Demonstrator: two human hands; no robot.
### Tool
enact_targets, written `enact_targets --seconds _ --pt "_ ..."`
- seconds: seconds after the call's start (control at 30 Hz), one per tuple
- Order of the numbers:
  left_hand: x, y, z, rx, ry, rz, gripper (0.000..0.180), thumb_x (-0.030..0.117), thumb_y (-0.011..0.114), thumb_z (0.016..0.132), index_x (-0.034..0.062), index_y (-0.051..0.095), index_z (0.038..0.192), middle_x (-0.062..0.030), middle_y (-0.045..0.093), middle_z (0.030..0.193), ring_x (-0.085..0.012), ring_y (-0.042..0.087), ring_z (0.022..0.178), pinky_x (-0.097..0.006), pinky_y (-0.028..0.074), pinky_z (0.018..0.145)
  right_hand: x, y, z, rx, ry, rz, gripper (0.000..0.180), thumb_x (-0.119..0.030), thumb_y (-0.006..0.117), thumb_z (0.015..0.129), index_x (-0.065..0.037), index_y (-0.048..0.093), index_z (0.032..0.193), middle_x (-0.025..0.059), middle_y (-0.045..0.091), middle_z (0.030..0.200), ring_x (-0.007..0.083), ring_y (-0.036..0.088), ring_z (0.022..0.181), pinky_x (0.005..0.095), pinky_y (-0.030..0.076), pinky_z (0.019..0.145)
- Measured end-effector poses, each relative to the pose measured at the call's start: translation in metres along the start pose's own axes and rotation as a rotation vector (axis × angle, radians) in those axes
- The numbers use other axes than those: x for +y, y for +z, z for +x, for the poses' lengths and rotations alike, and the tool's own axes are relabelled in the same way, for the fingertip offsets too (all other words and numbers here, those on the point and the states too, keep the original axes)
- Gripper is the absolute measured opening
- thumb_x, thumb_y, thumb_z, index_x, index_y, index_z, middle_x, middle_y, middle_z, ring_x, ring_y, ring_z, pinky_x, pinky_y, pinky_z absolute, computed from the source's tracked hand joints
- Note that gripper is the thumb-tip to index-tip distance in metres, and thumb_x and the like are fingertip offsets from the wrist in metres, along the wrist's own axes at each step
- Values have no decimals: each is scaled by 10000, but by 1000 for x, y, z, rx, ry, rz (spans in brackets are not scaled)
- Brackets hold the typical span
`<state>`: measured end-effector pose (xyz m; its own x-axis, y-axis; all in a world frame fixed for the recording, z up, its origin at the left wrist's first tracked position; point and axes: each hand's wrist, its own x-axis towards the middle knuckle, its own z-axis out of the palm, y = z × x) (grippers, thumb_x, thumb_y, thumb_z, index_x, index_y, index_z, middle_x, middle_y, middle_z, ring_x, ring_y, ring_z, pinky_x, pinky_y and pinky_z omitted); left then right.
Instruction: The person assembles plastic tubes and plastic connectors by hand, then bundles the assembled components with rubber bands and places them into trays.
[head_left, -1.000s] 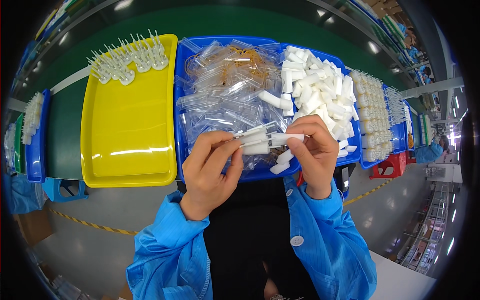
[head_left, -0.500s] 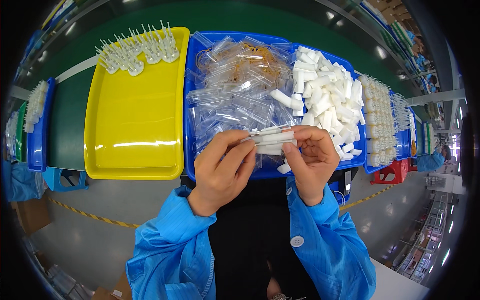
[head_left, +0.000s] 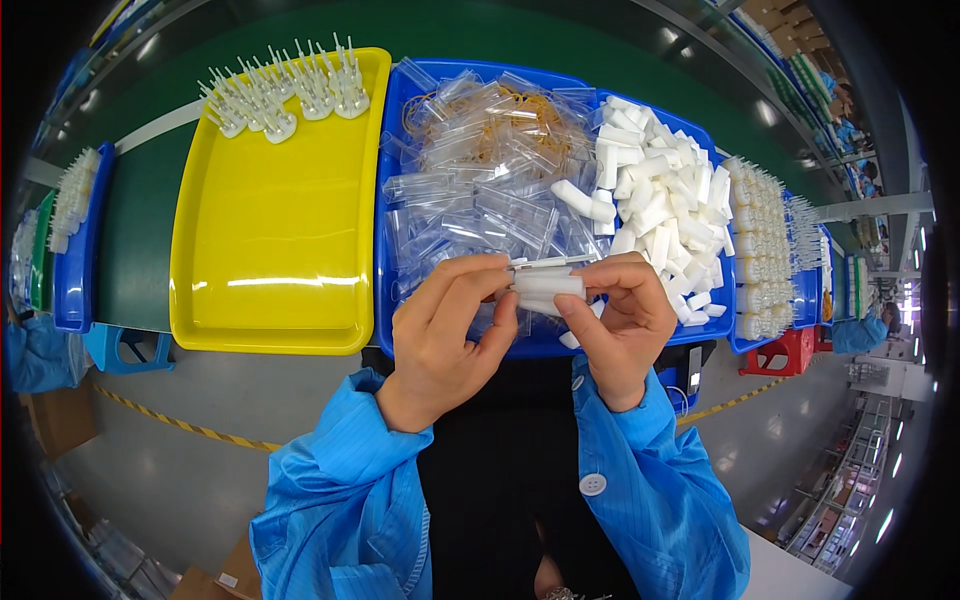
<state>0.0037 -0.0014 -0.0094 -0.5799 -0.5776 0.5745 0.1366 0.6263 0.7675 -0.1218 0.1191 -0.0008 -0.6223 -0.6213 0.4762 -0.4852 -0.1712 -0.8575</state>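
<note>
Between my two hands, in front of the blue tray, is a white pronged part [head_left: 550, 286] lying sideways, with thicker white sleeve-like pieces along it and a thin rod at its upper edge. My left hand [head_left: 445, 335] grips its left end, which the fingers hide. At the other end my right hand [head_left: 622, 325] pinches it between thumb and fingers. Close behind lie clear plastic tubes or sleeves [head_left: 480, 215]. A heap of short white foam-like pieces [head_left: 665, 195] lies just beyond my right hand.
A yellow tray [head_left: 275, 240] at left holds several upright white pronged parts [head_left: 290, 95] at its far end. The blue tray [head_left: 383, 260] also carries yellow rubber bands [head_left: 530, 125]. Further right stand rows of white parts [head_left: 760, 245]. A red stool [head_left: 782, 350] is below.
My fingers have shifted slightly on the white part, and its thicker pieces now show more plainly. The trays appear slightly shifted in view.
</note>
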Motion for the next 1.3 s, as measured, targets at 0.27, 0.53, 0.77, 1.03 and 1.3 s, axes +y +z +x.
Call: enact_targets --seconds 0.27,0.53,0.77,1.03,1.3 --pt "-2 3 -4 7 24 6 310 -105 717 711 -35 607 992 -168 651 1009 -222 688 774 -278 584 656 -5 3 0 54 204 94 249 14 781 739 13 628 935 73 623 878 97 600 762 202 461 681" --pt "3 -4 4 -66 -4 -83 275 -99 648 754 -36 618 1020 -172 625 1029 -245 659 836 -290 562 675 -2 -5 4 -16 91 18 210 2 793 716 -6 667 884 85 646 853 135 604 763 237 461 663" --pt "10 -19 15 -284 -361 -276 183 -65 514 896 -24 642 1022 -112 547 1101 -178 574 993 -254 491 779 -5 -15 15 -292 -223 -12 270 -45 817 685 -36 694 925 109 673 902 233 621 772 309 477 689" --pt "9 -17 19 -247 -454 -389 150 -92 558 860 -53 671 951 -112 555 1081 -148 555 944 -224 474 735 36 -87 19 189 129 -859 250 -25 734 714 -40 635 943 67 604 786 197 581 664 307 448 593" --pt "8 -10 17 -222 -497 -516 199 -136 656 780 -62 676 964 -100 530 1079 -154 602 951 -252 577 793 47 -87 23 189 -78 -961 232 -34 682 771 -27 657 1002 110 656 916 234 624 742 323 480 639"
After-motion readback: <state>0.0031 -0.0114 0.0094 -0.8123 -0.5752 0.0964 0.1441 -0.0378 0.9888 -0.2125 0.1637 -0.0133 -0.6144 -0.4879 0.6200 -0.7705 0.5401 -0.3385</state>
